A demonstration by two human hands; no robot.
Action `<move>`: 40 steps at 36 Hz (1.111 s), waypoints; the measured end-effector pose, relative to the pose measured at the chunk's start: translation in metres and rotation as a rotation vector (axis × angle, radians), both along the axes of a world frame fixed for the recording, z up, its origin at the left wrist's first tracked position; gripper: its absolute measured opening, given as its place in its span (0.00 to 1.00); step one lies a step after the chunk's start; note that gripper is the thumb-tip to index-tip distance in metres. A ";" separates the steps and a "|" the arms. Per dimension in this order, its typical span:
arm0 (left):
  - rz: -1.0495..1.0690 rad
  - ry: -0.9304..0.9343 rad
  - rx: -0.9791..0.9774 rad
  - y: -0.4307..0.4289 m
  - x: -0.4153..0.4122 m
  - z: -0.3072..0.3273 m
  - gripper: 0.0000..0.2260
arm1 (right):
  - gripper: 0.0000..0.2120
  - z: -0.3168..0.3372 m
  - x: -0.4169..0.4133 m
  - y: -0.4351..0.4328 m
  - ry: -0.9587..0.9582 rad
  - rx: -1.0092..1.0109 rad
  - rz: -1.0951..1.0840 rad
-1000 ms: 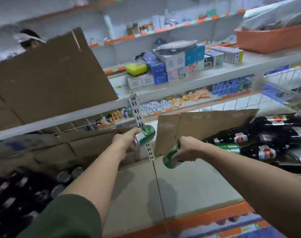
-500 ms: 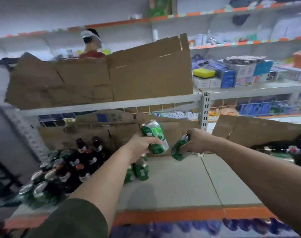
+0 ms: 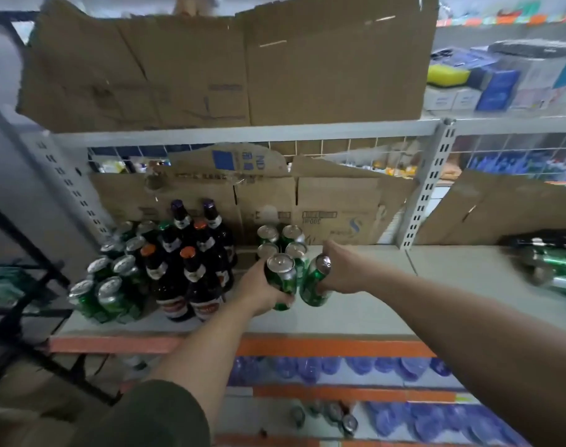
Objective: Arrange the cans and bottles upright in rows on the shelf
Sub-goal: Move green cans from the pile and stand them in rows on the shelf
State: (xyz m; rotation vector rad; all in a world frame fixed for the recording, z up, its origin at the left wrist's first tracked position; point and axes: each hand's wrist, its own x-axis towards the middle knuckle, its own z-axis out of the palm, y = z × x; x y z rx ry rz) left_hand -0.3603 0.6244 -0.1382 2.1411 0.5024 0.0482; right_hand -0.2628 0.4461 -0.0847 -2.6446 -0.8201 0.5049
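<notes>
Left hand [image 3: 259, 287] and right hand [image 3: 344, 269] grip 2 glossy cylindrical green cans [image 3: 282, 279].

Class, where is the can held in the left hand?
Head view, centre: the can in the left hand is in front of four standing cans, right of the dark bottles.

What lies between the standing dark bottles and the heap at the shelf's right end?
Head view: four upright cans, left hand gripping a can, right hand gripping another can, then bare shelf.
</notes>
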 end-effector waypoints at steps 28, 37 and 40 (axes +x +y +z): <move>0.044 0.130 0.065 0.043 0.016 -0.055 0.32 | 0.34 -0.072 0.019 0.060 -0.015 -0.033 0.017; 0.035 0.076 -0.063 0.061 0.031 -0.104 0.38 | 0.39 -0.077 0.006 0.068 -0.006 0.002 -0.156; 0.004 0.091 -0.082 0.062 0.029 -0.096 0.40 | 0.36 -0.078 0.004 0.066 0.022 -0.052 -0.164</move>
